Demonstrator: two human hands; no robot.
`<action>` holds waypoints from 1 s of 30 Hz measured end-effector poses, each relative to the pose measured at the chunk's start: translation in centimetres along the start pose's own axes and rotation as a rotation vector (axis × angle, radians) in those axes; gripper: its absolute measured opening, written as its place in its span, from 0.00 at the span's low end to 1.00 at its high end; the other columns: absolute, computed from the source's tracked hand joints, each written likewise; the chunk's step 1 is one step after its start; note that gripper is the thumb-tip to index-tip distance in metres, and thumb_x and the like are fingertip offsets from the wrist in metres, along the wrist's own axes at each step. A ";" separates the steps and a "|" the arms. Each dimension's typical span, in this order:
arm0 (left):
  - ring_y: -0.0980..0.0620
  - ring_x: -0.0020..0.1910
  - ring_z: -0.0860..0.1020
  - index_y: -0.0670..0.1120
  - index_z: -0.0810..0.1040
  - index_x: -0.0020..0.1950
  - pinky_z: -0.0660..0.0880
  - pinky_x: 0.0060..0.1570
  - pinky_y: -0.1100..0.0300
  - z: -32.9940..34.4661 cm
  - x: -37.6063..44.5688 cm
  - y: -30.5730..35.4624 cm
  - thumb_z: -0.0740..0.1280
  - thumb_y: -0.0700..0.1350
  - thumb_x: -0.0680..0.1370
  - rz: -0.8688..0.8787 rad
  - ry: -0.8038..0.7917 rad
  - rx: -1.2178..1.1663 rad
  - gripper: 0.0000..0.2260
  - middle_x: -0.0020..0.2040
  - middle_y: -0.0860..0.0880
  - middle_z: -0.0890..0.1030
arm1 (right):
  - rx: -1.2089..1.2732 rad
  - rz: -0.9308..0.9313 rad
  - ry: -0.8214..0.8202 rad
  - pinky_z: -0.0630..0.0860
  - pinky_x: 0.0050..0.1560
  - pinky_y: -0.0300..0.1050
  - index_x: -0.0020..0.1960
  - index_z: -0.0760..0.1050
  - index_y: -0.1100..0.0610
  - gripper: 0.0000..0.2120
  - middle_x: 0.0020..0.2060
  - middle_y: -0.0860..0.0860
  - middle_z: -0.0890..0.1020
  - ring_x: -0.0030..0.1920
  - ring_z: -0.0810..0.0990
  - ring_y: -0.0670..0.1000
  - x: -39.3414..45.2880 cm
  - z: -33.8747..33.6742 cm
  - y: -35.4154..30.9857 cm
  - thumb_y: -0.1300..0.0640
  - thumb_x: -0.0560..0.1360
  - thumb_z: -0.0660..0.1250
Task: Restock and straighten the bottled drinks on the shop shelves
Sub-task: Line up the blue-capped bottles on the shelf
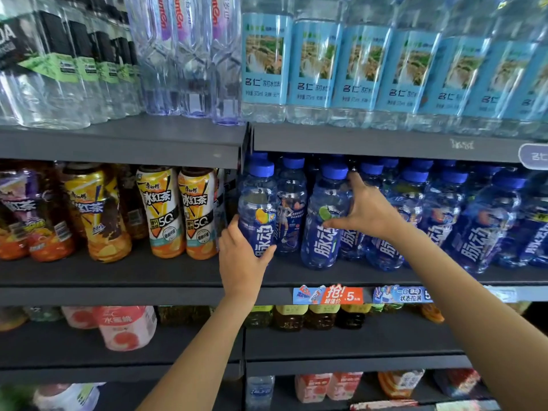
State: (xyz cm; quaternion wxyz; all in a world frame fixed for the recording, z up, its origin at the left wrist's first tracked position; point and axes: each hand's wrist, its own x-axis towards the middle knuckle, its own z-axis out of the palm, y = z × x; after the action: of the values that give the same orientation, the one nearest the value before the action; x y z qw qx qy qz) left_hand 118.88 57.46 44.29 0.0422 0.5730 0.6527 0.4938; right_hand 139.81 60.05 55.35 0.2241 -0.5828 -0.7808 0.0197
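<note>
Blue sports-drink bottles with blue caps fill the right half of the middle shelf (296, 277). My left hand (241, 262) grips the lower body of the leftmost blue bottle (257, 203), which stands upright at the shelf's front. My right hand (366, 209) reaches in among the bottles: its thumb presses the front of a second blue bottle (324, 232) and its fingers stretch up behind that bottle towards the caps. A third blue bottle (292, 203) stands between the two, set further back.
Iced-tea bottles (161, 212) line the middle shelf's left half. Water bottles with light-blue labels (314, 60) and clear bottles (178, 54) stand on the top shelf. Lower shelves hold peach drinks (126, 327) and dark tea bottles (320, 317). Price tags (329, 295) hang on the shelf edge.
</note>
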 end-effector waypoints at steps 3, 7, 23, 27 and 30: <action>0.44 0.65 0.67 0.39 0.61 0.69 0.69 0.62 0.52 0.2 0.0 -0.3 0.75 0.53 0.67 0.020 0.013 -0.003 0.39 0.64 0.41 0.70 | 0.056 -0.013 0.021 0.69 0.42 0.44 0.70 0.56 0.62 0.48 0.50 0.58 0.80 0.45 0.78 0.57 -1.3 0.0 -0.7 0.45 0.61 0.78; 0.43 0.65 0.67 0.39 0.61 0.69 0.69 0.62 0.51 0.4 0.0 -0.4 0.75 0.52 0.67 0.024 0.014 0.000 0.38 0.64 0.41 0.70 | 0.073 -0.040 0.027 0.69 0.49 0.45 0.72 0.55 0.62 0.49 0.58 0.59 0.76 0.57 0.75 0.58 -2.1 0.4 -2.5 0.44 0.62 0.77; 0.42 0.64 0.69 0.39 0.61 0.70 0.70 0.58 0.51 -1.2 0.6 -1.2 0.77 0.46 0.66 0.035 -0.056 -0.083 0.39 0.64 0.41 0.70 | 0.363 -0.054 0.147 0.75 0.59 0.55 0.75 0.50 0.55 0.45 0.69 0.53 0.68 0.62 0.75 0.55 -3.9 6.0 -5.2 0.46 0.69 0.72; 0.42 0.66 0.67 0.39 0.60 0.70 0.68 0.61 0.51 -1.1 0.5 -1.0 0.76 0.46 0.67 0.030 -0.063 -0.060 0.39 0.65 0.40 0.69 | 0.451 0.020 0.118 0.76 0.57 0.54 0.71 0.58 0.57 0.40 0.63 0.52 0.75 0.61 0.76 0.53 -3.8 6.9 -4.9 0.43 0.68 0.72; 0.42 0.66 0.66 0.39 0.59 0.71 0.67 0.62 0.51 -1.1 0.2 -0.7 0.76 0.47 0.67 0.014 -0.052 -0.047 0.39 0.65 0.40 0.68 | 0.418 0.038 0.140 0.77 0.54 0.54 0.69 0.60 0.58 0.38 0.60 0.53 0.78 0.58 0.78 0.53 -3.4 6.5 -4.7 0.43 0.67 0.72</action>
State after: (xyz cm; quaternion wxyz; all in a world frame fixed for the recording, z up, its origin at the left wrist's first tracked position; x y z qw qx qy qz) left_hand 117.60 57.07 44.49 0.0690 0.5889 0.6357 0.4942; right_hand 133.89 56.86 49.80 0.3933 -0.5384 -0.7310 0.1452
